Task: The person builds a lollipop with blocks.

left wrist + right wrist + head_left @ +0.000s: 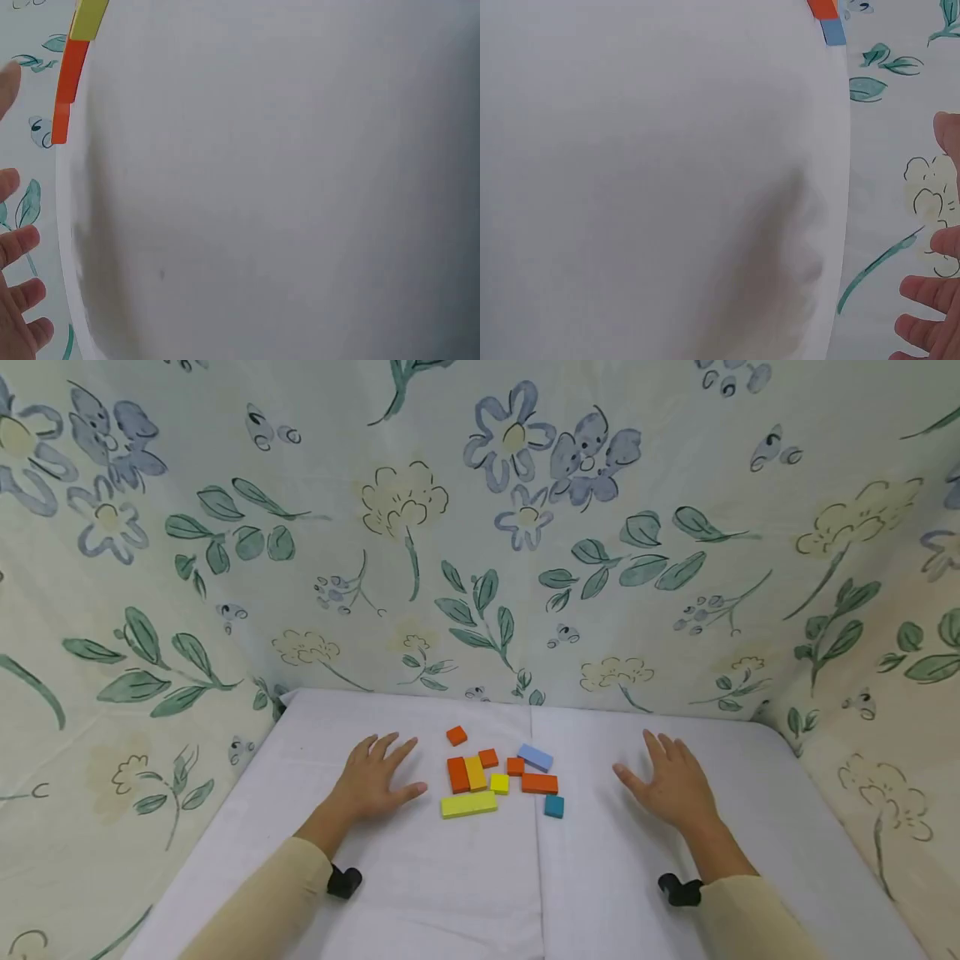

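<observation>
My left hand [372, 785], fingers spread, is at the left of a loose group of coloured blocks and holds nothing. Opposite it, my right hand [675, 785] is also spread and empty, farther from the blocks. Nearest the left hand are a long yellow-green block [468, 805], a red-orange block [458, 775] and an amber block [476, 773] side by side. A yellow cube [499, 784] sits beside them. Toward the right hand are an orange block [540, 784], a light blue block [536, 757] and a teal cube [554, 807]. Both wrist views catch fingertips and a few blocks at their edges.
Several small orange blocks, one of them an orange cube [457, 736] toward the back, lie in the group. A white cloth [480, 885] with a crease covers the table. Floral fabric [420, 627] hangs behind and at both sides.
</observation>
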The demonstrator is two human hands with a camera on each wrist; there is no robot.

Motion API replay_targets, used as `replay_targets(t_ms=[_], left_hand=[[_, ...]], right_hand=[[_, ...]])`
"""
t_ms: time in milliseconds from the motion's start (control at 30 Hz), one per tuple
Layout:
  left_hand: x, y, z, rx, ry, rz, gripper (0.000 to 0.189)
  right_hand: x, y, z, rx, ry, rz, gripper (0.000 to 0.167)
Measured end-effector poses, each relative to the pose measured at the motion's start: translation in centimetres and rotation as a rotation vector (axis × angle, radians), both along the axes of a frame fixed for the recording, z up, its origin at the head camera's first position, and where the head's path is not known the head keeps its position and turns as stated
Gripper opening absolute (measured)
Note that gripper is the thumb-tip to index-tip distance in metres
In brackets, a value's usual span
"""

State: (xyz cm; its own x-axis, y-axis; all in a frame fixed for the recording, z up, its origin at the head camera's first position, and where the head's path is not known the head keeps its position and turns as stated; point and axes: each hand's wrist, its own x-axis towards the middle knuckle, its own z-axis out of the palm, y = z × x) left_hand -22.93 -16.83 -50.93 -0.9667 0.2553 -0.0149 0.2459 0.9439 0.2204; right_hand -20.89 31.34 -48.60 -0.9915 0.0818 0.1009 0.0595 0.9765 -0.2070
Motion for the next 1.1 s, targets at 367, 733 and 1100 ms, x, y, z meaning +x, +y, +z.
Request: replay_targets(t_ms=[367,733,1100], left_hand=[[1.0,2.8,-0.7,0.088,0.007,-0.083,0.043],[1.8,4.4,-0.6,0.257,-0.102,-0.198,0.017],[2.3,5.3,-1.0,0.244,-0.156,-0.248,0.018]], right_hand=[[1.3,-4.9,-0.9,-0.076,-0.032,0.044,0.087],[1.5,-8.0,-2.4,-0.445,-0.262,0.155,0.027],[1.5,-8.3,-3.2,-0.462,-0.28,0.164,0.017]])
